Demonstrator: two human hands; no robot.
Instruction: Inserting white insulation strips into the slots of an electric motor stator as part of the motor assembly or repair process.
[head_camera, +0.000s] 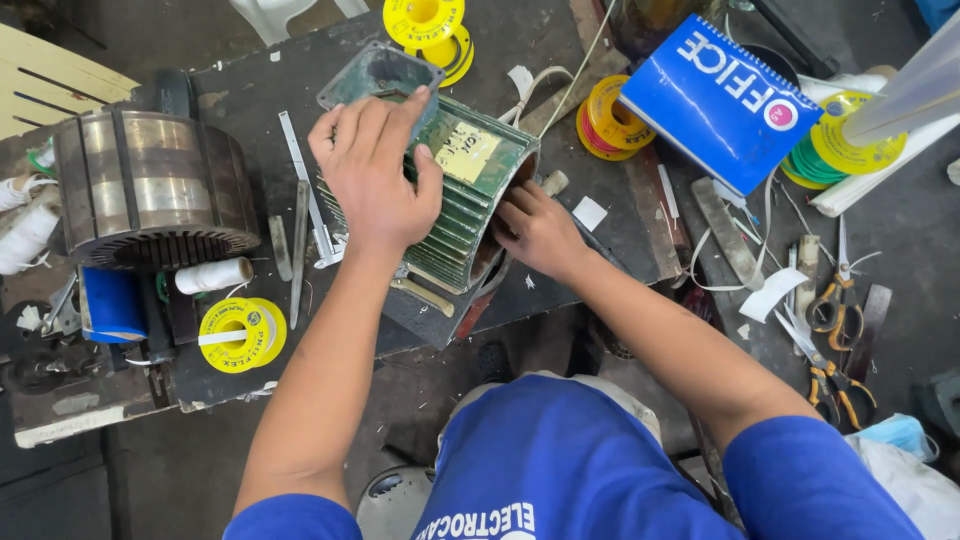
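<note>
Dark, scuffed workbench (250, 90), cluttered. Far left: laminated steel rotor core (150, 190), on its side; below it a white thread spool (213, 275) and a yellow reel (240, 333) of tape. Centre: green finned motor housing (455, 200), on its side, long axis running upper left to lower right, open bore toward lower right; yellowish rectangular label (467, 152) on top. Left hand (378, 170) spread flat over fins, pressing down. Right hand (538, 228) at bore rim, fingers curled inside; grip not discernible. Right: blue spiral notebook (715, 100), yellow-handled scissors (832, 380).
</note>
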